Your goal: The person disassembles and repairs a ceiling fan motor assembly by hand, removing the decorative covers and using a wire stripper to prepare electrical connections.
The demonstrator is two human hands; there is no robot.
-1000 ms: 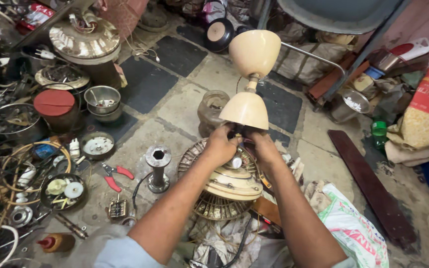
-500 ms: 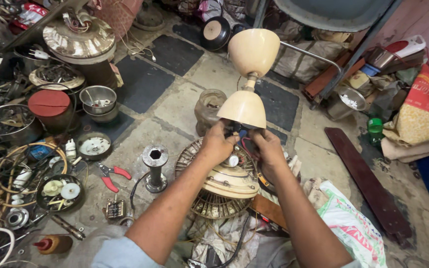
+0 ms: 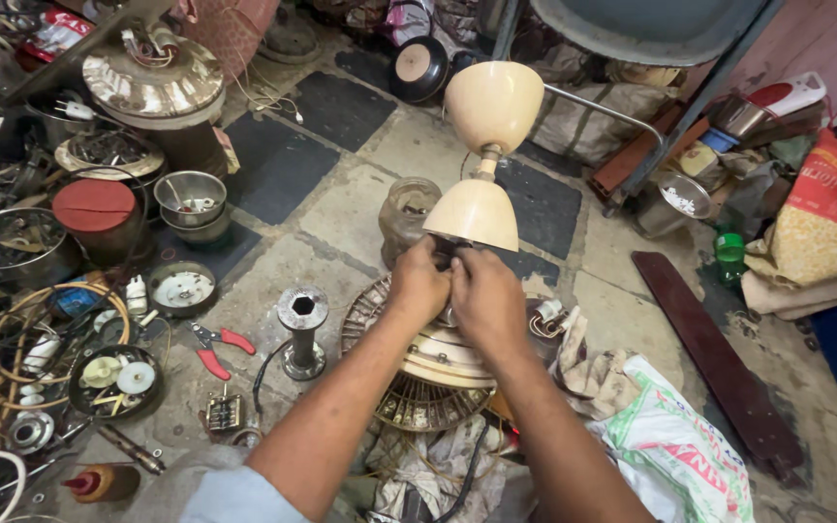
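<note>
**Two hands working at the top of a ceiling fan motor on the floor**

The person is sitting over a cream ceiling fan motor that is lying on the tiled floor, between the forearms. The left hand and the right hand are meeting at the top of the motor, just under the lower cream cup of the down rod. The fingers of both hands are curling inward and pressing close together around a small part at the rod base; this part is hidden by the hands, so I cannot tell what exactly they are pinching. The two hands are touching each other at the thumbs.

Above the lower cup, the upper cream cup is standing on the same rod, opening upward. A glass jar is standing just behind the left hand. To the left of the motor, a metal spindle part is standing upright, and red-handled pliers are lying near it. A pair of work gloves is lying just right of the motor, beside a printed plastic bag. A dark wooden plank is lying further to the right.
</note>
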